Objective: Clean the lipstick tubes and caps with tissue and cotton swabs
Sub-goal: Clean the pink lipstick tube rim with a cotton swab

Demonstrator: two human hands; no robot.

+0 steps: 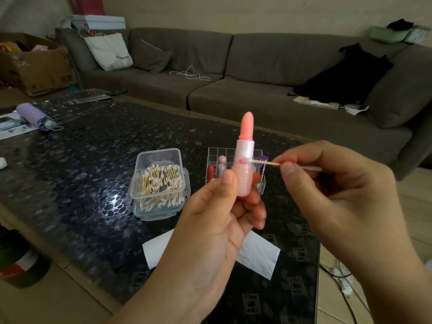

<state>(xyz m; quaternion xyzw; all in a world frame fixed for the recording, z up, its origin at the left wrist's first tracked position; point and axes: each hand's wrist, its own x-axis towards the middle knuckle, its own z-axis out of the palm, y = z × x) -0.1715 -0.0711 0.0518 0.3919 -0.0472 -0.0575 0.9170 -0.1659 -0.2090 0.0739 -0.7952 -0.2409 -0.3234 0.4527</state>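
My left hand (217,220) grips a pale pink lipstick tube (244,174) upright, its coral bullet extended at the top. My right hand (336,183) pinches a wooden cotton swab (268,163) between thumb and fingers. The swab's left tip touches a pink smear at the tube's collar. Behind the tube stands a clear divided organizer (216,153) with several lipsticks. A clear plastic box (159,181) full of cotton swabs sits to its left. A white tissue (259,253) lies flat on the table under my left hand, partly hidden.
The dark pebble-patterned glass table (81,164) carries a folded lilac umbrella (35,115) at the far left and papers beside it. A grey corner sofa (233,73) runs behind the table. A cardboard box (35,66) stands at the left. Cables lie on the floor at right.
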